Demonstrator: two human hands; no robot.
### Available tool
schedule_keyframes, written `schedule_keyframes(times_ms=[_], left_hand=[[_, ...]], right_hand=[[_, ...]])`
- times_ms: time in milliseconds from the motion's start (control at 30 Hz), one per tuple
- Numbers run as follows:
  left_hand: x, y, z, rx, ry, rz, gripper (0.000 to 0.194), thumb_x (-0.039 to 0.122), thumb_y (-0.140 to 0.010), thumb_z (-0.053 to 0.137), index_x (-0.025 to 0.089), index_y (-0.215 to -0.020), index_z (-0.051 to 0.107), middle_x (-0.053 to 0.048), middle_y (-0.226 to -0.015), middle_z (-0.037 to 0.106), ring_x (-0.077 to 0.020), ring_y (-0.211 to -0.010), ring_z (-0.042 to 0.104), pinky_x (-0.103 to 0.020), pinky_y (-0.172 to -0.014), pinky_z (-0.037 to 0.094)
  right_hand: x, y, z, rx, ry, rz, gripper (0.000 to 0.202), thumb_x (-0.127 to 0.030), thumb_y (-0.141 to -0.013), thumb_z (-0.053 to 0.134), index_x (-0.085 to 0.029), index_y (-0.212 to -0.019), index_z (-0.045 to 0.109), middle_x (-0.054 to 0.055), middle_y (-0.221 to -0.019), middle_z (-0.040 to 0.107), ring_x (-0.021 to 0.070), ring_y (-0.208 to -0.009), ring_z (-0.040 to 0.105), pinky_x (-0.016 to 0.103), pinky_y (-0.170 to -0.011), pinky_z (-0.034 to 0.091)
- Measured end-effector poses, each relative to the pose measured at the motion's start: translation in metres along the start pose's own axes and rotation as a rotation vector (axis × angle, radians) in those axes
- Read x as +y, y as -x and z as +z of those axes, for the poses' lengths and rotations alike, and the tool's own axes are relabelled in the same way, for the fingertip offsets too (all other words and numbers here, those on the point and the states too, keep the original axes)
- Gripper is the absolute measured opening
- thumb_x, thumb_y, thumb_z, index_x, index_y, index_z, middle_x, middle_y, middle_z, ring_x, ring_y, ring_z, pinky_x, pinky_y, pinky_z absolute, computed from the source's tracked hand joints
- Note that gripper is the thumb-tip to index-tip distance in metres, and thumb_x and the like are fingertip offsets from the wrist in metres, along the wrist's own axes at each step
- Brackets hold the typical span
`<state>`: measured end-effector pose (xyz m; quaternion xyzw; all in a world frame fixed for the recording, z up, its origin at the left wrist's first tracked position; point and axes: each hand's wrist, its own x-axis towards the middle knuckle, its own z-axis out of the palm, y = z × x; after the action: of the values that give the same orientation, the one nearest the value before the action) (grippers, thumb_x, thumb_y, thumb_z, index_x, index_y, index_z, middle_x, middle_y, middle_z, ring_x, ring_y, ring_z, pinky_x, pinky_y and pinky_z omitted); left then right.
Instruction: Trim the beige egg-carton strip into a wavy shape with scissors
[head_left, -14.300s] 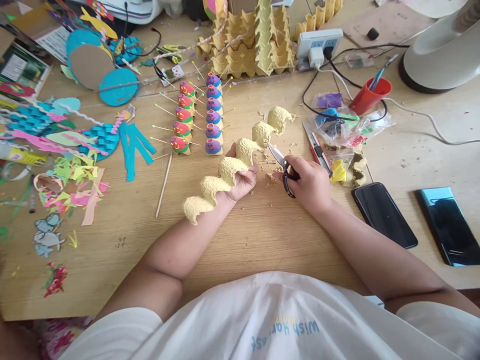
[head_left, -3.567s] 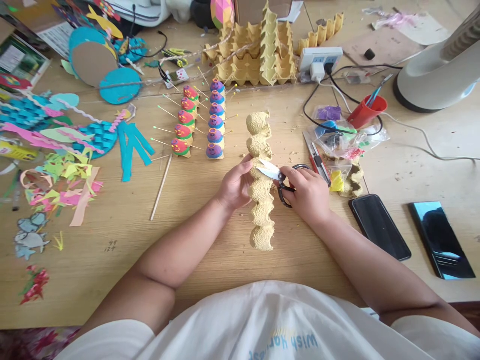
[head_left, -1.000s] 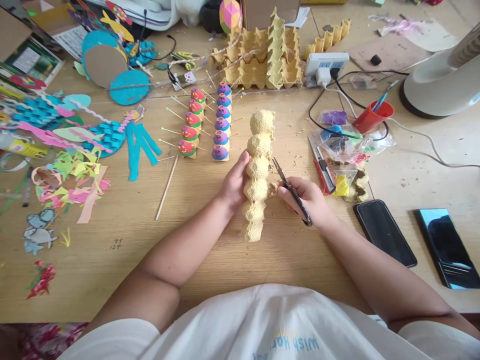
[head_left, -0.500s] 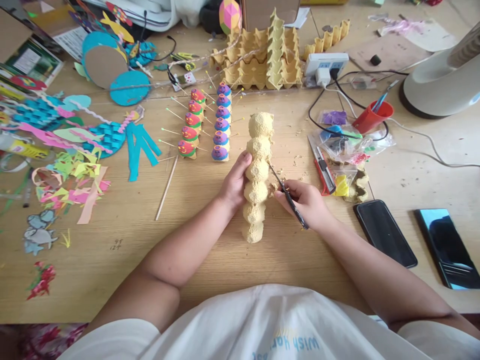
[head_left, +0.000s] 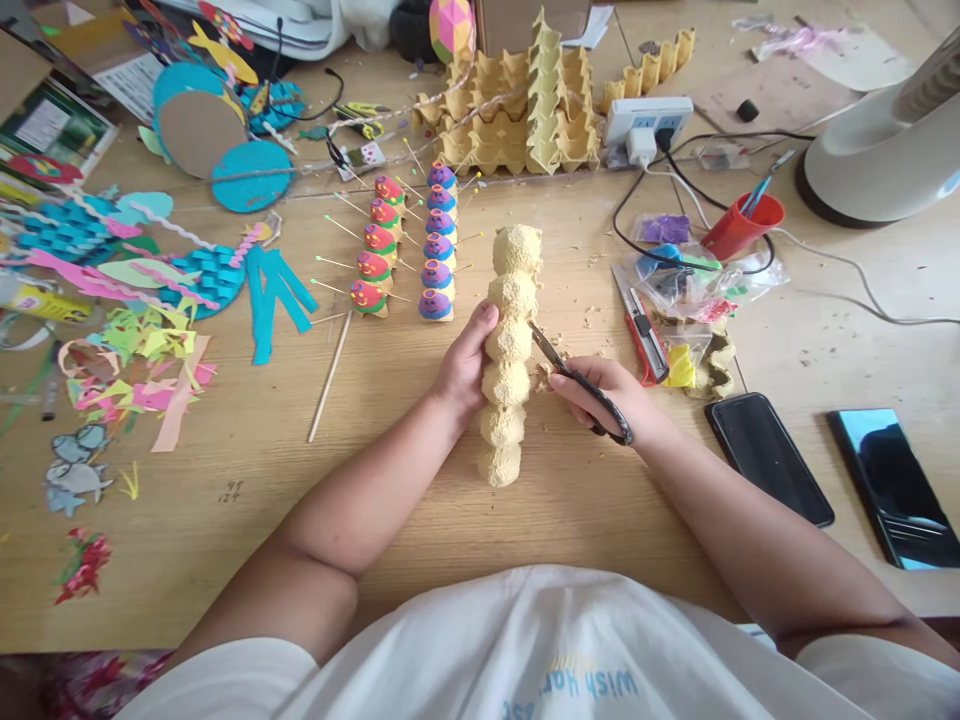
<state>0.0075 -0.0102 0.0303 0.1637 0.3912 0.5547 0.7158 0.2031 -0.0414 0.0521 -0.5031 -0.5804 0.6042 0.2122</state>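
Note:
A pale yellow egg-carton strip (head_left: pixel 506 382) with several rounded bumps lies lengthwise in front of me. My left hand (head_left: pixel 466 365) grips its left side near the upper middle, thumb up against the bumps. In my right hand (head_left: pixel 604 392) are dark scissors (head_left: pixel 592 393), their tips touching the strip's right edge below the second bump. How far the blades are apart is hard to tell. Small carton scraps (head_left: pixel 544 378) lie between the strip and my right hand.
Painted red-green (head_left: pixel 375 240) and purple (head_left: pixel 439 240) carton strips with pins stand beyond my left hand. On the right are a box cutter (head_left: pixel 646 335), a red cup (head_left: pixel 744 226) and two phones (head_left: pixel 770 458) (head_left: pixel 896 488). Egg cartons (head_left: pixel 487 140) lie at the back.
The scissors have turned in my right hand, so their handle loops now show more broadly. The whole view has shifted slightly. My left hand keeps its hold on the strip.

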Motion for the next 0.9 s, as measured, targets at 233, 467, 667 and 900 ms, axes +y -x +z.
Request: schedule_keyframes(times_ms=[233,467,667,900], left_hand=[[-0.002,-0.001,-0.003,-0.063,0.042,0.018,0.018,0.038,-0.104,0.065,0.022,-0.102,0.074,0.002,-0.077,0.075,-0.0144,-0.066,0.072,-0.025,-0.064,0.057],[-0.008,-0.005,-0.011,-0.027,-0.008,0.038,0.033,0.050,-0.097,0.077,0.024,-0.118,0.072,-0.001,-0.082,0.077,-0.0227,-0.081,0.081,-0.032,-0.077,0.063],[-0.010,-0.012,-0.018,-0.019,-0.005,0.037,0.038,0.052,-0.095,0.077,0.029,-0.125,0.072,-0.002,-0.093,0.081,-0.0255,-0.094,0.082,-0.034,-0.082,0.064],[-0.009,-0.010,-0.016,-0.021,-0.028,0.046,0.024,0.046,-0.096,0.078,0.025,-0.107,0.073,0.001,-0.081,0.075,-0.0180,-0.073,0.074,-0.028,-0.067,0.055]], right_hand=[[0.002,-0.001,0.001,0.000,-0.007,-0.029,0.061,-0.081,-0.088,0.071,-0.024,-0.074,0.054,-0.006,-0.051,0.048,0.0101,-0.046,0.038,0.028,-0.048,0.025],[0.010,-0.003,0.006,0.139,0.137,-0.112,0.058,-0.074,-0.087,0.076,-0.023,-0.070,0.052,-0.006,-0.061,0.036,0.0113,-0.059,0.033,0.028,-0.055,0.022],[0.014,-0.004,0.005,0.173,0.234,-0.153,0.055,-0.071,-0.091,0.072,-0.022,-0.072,0.057,-0.004,-0.064,0.040,0.0128,-0.063,0.036,0.029,-0.058,0.024],[0.014,-0.007,0.002,0.196,0.315,-0.154,0.058,-0.075,-0.091,0.070,-0.022,-0.071,0.058,-0.004,-0.061,0.041,0.0127,-0.061,0.036,0.030,-0.058,0.025]])
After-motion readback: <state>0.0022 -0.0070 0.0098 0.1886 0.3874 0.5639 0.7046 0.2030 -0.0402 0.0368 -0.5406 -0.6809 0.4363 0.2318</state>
